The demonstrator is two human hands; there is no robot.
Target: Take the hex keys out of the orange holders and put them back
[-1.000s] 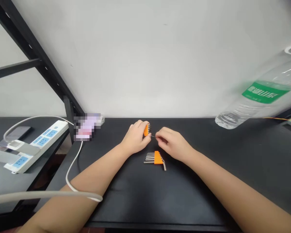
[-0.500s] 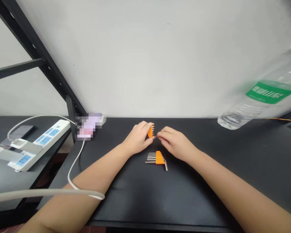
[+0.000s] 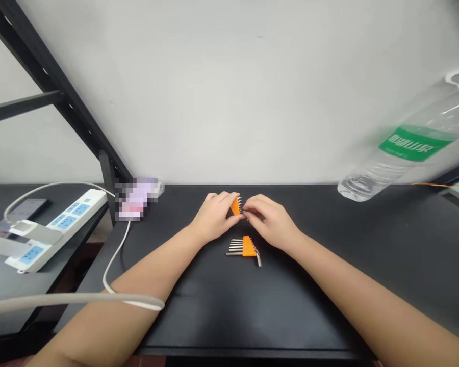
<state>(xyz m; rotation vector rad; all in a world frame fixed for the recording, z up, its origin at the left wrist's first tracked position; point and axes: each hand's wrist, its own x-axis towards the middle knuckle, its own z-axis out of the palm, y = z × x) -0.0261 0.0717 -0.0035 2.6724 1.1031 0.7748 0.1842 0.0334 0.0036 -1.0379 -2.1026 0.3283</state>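
Observation:
My left hand (image 3: 213, 218) is closed around an orange hex key holder (image 3: 234, 206), with several metal key ends sticking out on its right side. Thumb and fingers of my right hand (image 3: 272, 222) pinch at those ends, on what looks like one hex key; the fingers partly hide it. Just below both hands, a second orange holder (image 3: 248, 246) lies on the black table (image 3: 229, 306). Several silver hex keys (image 3: 235, 247) run through it, their long ends pointing left and a bent end reaching down at the right.
A large water bottle (image 3: 415, 143) with a green label stands at the right by the wall. To the left are a pixelated phone-like object (image 3: 135, 200), a white power strip (image 3: 67, 221) and a black metal frame (image 3: 107, 173). A white cable (image 3: 117, 250) loops across my left forearm.
My right hand's fingers have moved in closer to the key ends of the held holder. The whole view has shifted slightly; the second holder rests in place.

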